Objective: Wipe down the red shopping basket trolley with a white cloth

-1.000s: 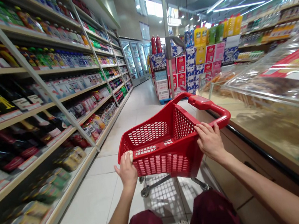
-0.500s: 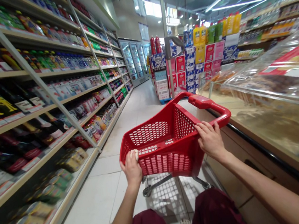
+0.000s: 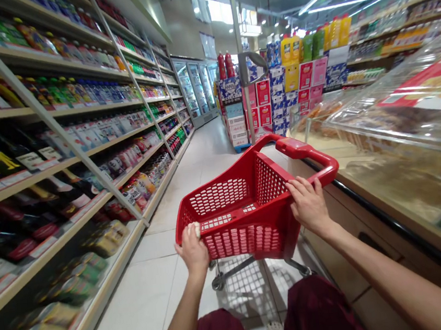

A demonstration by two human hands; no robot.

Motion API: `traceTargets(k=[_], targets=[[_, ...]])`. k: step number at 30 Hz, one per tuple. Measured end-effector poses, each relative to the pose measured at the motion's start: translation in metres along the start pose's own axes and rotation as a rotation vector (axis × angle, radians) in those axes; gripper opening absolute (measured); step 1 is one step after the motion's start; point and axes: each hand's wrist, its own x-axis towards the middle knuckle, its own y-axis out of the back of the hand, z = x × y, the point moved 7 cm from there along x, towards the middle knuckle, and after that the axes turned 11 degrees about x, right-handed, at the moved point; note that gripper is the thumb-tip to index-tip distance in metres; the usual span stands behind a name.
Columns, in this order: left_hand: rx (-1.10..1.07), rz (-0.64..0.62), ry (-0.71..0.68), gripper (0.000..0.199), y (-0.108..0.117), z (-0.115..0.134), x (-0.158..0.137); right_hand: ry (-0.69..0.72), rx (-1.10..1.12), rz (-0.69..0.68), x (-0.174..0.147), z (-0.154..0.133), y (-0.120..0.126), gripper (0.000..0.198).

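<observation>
A red plastic shopping cart with perforated basket walls stands sideways in front of me on grey wheeled legs. My left hand is closed over the basket's rim at its left end. Something small and white shows at its fingers; I cannot make out what it is. My right hand grips the near rim at the right end, fingers curled over the edge, just below the cart's red handle. The visible basket floor is bare.
Drink shelves line the left side. A glass-sided counter with clear lids runs close on the right. Ahead stand a metal pole, stacked drink cartons and glass-door fridges. Pale floor tiles lie between.
The view has shifted slightly, so the shelves and carton stack appear a little further left. Both hands keep their places on the cart's rim.
</observation>
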Motion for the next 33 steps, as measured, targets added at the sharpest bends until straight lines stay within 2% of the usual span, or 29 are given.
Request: traceTargets(k=[2, 4, 6, 8, 12, 14, 16, 18, 20, 21, 22, 24, 26, 28, 30, 33], targets=[[-0.038, -0.007, -0.128, 0.052, 0.000, 0.044, -0.004, -0.005, 0.002, -0.001, 0.000, -0.001, 0.000, 0.042], [-0.088, -0.048, -0.344, 0.056, 0.000, 0.097, -0.013, 0.015, 0.001, -0.006, 0.001, -0.001, 0.000, 0.043], [-0.117, -0.066, -0.470, 0.059, 0.003, 0.127, -0.020, 0.037, -0.005, -0.014, 0.002, 0.002, 0.000, 0.044], [-0.111, -0.073, -0.484, 0.058, 0.004, 0.122, -0.021, 0.047, -0.010, -0.022, 0.002, 0.005, 0.000, 0.044], [-0.046, -0.044, -0.279, 0.052, 0.003, 0.060, -0.010, 0.031, 0.003, -0.023, 0.000, 0.003, 0.001, 0.044], [-0.037, -0.031, -0.214, 0.051, 0.003, 0.050, -0.007, 0.011, 0.005, -0.021, -0.001, -0.001, 0.001, 0.045], [-0.062, -0.044, -0.263, 0.052, 0.004, 0.074, -0.010, 0.010, -0.003, -0.035, 0.000, -0.003, 0.002, 0.045], [-0.111, -0.058, -0.389, 0.056, 0.007, 0.118, -0.017, 0.045, -0.019, -0.066, 0.003, 0.000, 0.004, 0.045], [-0.157, -0.058, -0.505, 0.060, 0.013, 0.157, -0.025, 0.037, -0.054, -0.063, 0.008, 0.015, 0.012, 0.044], [-0.169, -0.057, -0.541, 0.061, 0.015, 0.168, -0.028, 0.011, -0.079, -0.044, 0.010, 0.026, 0.017, 0.043], [-0.171, -0.054, -0.556, 0.062, 0.016, 0.172, -0.029, -0.014, -0.101, -0.026, 0.012, 0.036, 0.022, 0.043], [-0.150, -0.044, -0.535, 0.061, 0.013, 0.164, -0.028, -0.037, -0.123, -0.011, 0.014, 0.051, 0.029, 0.044], [-0.119, -0.017, -0.471, 0.058, 0.010, 0.146, -0.024, -0.027, -0.111, -0.022, 0.015, 0.056, 0.029, 0.044], [-0.113, 0.009, -0.456, 0.056, 0.010, 0.142, -0.022, -0.050, -0.093, -0.007, 0.014, 0.054, 0.028, 0.043], [-0.144, 0.019, -0.538, 0.055, 0.016, 0.164, -0.023, -0.075, -0.073, 0.015, 0.014, 0.052, 0.027, 0.041], [-0.218, 0.034, -0.669, 0.054, 0.036, 0.230, -0.027, -0.076, -0.041, 0.046, 0.014, 0.054, 0.028, 0.044]])
